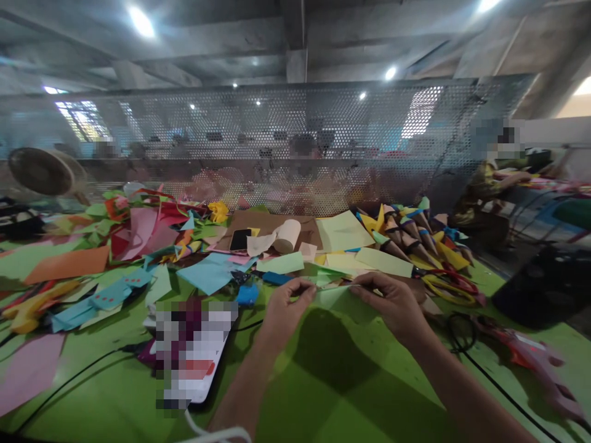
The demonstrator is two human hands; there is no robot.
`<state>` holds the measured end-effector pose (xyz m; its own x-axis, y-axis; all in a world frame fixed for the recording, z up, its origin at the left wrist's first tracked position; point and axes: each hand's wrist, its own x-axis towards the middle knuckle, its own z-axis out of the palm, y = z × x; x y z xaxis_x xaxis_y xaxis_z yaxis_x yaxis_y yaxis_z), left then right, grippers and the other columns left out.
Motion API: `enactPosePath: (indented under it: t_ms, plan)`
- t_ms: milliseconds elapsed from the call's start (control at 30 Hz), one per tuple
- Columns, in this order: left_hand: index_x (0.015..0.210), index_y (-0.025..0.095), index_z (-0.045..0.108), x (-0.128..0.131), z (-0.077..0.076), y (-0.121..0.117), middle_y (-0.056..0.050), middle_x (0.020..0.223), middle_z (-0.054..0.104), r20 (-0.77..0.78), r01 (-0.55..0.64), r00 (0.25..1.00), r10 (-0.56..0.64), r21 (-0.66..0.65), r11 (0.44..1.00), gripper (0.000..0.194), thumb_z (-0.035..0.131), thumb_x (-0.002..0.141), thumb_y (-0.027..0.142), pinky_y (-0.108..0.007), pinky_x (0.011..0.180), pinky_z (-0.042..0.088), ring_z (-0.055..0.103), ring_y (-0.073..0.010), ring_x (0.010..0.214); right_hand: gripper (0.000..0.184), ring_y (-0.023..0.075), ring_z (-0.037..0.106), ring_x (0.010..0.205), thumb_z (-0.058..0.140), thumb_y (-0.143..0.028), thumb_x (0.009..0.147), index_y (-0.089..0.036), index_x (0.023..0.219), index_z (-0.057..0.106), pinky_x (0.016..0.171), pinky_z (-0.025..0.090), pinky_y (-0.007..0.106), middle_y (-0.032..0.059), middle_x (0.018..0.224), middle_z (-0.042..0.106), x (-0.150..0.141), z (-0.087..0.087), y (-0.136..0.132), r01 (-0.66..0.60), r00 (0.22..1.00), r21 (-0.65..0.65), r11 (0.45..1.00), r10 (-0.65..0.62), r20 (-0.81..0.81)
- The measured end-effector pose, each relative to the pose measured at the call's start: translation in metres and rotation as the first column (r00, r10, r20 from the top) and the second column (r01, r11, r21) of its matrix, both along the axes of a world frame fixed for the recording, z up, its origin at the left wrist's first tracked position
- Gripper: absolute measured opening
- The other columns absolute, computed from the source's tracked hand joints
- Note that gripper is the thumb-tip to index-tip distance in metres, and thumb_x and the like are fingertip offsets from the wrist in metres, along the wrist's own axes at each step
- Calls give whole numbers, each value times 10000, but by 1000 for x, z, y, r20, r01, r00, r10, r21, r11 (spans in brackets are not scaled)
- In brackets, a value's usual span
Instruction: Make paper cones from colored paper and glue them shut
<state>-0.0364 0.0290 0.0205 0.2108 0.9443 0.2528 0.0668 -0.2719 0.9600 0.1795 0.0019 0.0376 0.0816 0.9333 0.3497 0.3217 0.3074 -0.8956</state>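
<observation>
Between my two hands a small piece of light green paper (339,296) is held up just above the green tabletop (341,406). My left hand (292,303) pinches its left end between thumb and fingers. At the other end, my right hand (386,301) grips the paper the same way, with the knuckles turned up. The paper's upper edge runs nearly straight from hand to hand. A pale green sheet (280,263) and a blue scrap (277,278) lie just beyond my left hand. Scissors with yellow and red handles (450,288) rest to the right of my right hand.
Coloured paper (143,234) is heaped at the back left. A paper roll (288,235) lies centre back, with paper cones (406,231) to its right. A power strip (217,351) with cords sits left, a pink tool (540,363) right. Behind stands a perforated metal panel (258,135); a person sits far right.
</observation>
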Motion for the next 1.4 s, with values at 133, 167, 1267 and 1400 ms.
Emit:
enactPosePath:
  t_ms: [133, 167, 1267, 1400]
  plan:
    - [908, 216, 755, -1, 0, -3, -68, 913, 744, -207, 67, 978, -24, 201, 977, 265, 581, 905, 417, -320, 797, 469, 643, -229, 879, 106, 226, 622, 765, 730, -338, 739, -235, 756, 748, 712, 471, 324, 34, 760, 720, -5, 4, -3, -22, 992, 45, 999, 16, 122]
    - [920, 222, 757, 0, 0, -4, -70, 906, 743, -241, 95, 970, -36, 239, 966, 266, 575, 912, 416, -320, 792, 462, 641, -231, 871, 101, 229, 627, 772, 726, -335, 743, -237, 760, 749, 726, 477, 331, 35, 766, 725, -6, 5, -4, -35, 991, 42, 998, 30, 130]
    - [885, 212, 720, -3, -1, 0, -25, 712, 704, -243, 56, 970, -5, 203, 978, 183, 554, 900, 287, -251, 634, 453, 633, -177, 670, 202, 190, 606, 710, 782, -413, 702, -217, 738, 751, 676, 451, 293, 10, 723, 709, -4, -1, 0, -37, 998, -114, 993, 32, -52]
    - [971, 199, 707, -6, -1, 4, -34, 772, 720, -149, 35, 989, -21, 94, 995, 200, 563, 879, 302, -249, 604, 469, 626, -163, 652, 233, 188, 576, 701, 788, -435, 694, -210, 737, 746, 653, 430, 295, 11, 715, 689, 2, -2, 3, 18, 999, -90, 996, -22, -50]
